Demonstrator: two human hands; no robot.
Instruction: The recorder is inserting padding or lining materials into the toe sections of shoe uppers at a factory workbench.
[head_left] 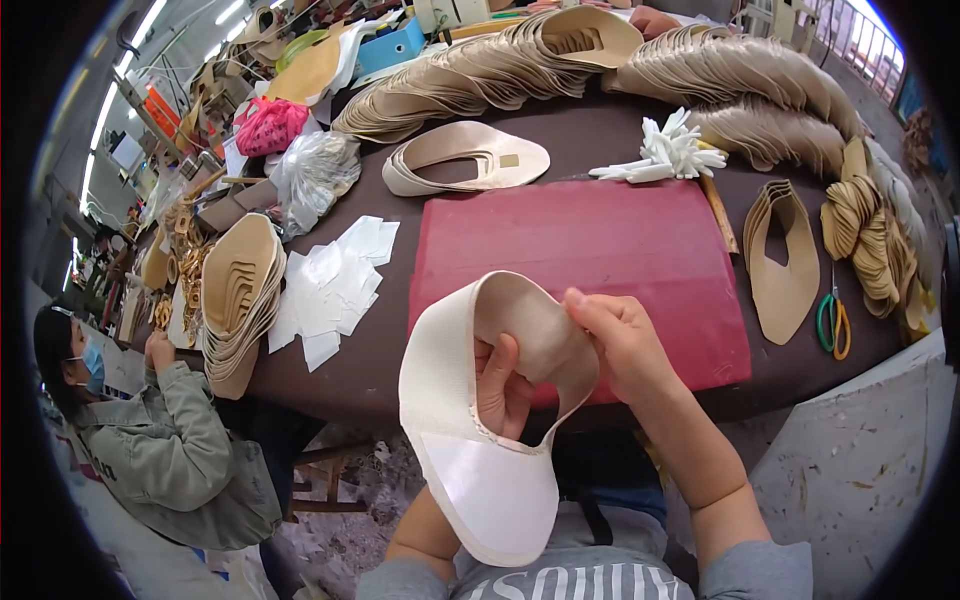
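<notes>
A cream shoe upper (430, 375) is held up in front of me, above the near edge of a red mat (570, 235). A smooth white piece (490, 480) covers its toe end, which points down towards me. My left hand (503, 390) reaches behind the upper and grips its side, thumb and fingers showing through the opening. My right hand (625, 345) pinches the top rim at the far right, thumb uppermost. Several white cut pieces (335, 285) lie spread to the left of the mat. Beside them leans a stack of beige uppers (240, 285).
Behind the mat lie more uppers (460, 160) and a heap of white sticks (665, 150). Long rows of nested uppers (470, 75) line the back. To the right are another stack (783, 275) and scissors (833, 322). A person (175, 440) sits at the left.
</notes>
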